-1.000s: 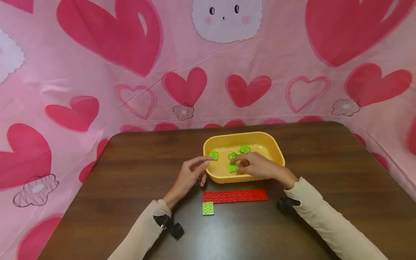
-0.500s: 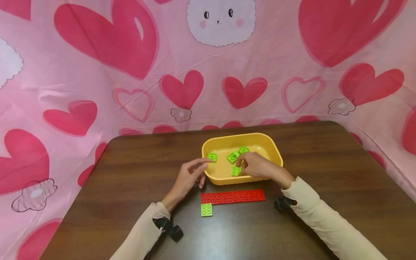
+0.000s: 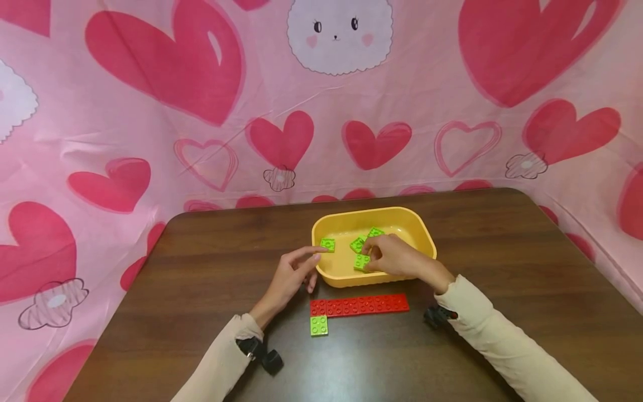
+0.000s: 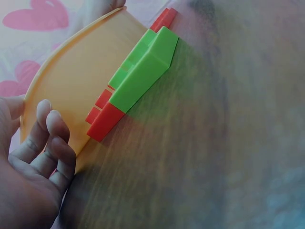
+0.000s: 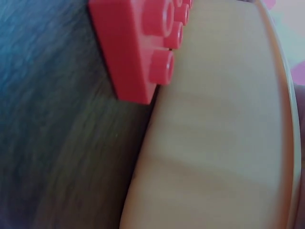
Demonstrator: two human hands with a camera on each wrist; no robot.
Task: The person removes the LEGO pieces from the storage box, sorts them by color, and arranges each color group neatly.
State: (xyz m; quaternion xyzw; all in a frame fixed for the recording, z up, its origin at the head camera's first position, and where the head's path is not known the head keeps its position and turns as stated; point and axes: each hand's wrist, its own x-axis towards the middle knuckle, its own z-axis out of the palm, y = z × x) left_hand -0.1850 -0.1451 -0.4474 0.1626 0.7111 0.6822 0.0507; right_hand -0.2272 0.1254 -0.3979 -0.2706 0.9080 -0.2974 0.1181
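A yellow plastic tub [image 3: 341, 278] stands on the table with several square green toy bricks inside. My left hand [image 3: 291, 272] holds the tub's left rim, its index finger over the edge beside one green brick [image 3: 328, 244]; in the left wrist view the other fingers curl outside the tub wall. My right hand [image 3: 397, 257] reaches into the tub and pinches a studs-up green brick [image 3: 361, 262], partly covered by the fingers. Behind it lie another green brick [image 3: 358, 244] and a further green brick [image 3: 375, 231], both partly hidden. The right wrist view hides the right fingertips behind the tub wall.
In front of the tub lies a row of red bricks [image 3: 359, 305], with a green brick [image 3: 318, 325] against its left end, nearer me. The dark wooden table [image 3: 226, 240] meets a pink heart-print cloth [image 3: 281, 84] behind and at the sides.
The right hand and the pinched brick shift slightly right, then back left inside the tub. The left hand stays at the rim. The head view tilts a little.
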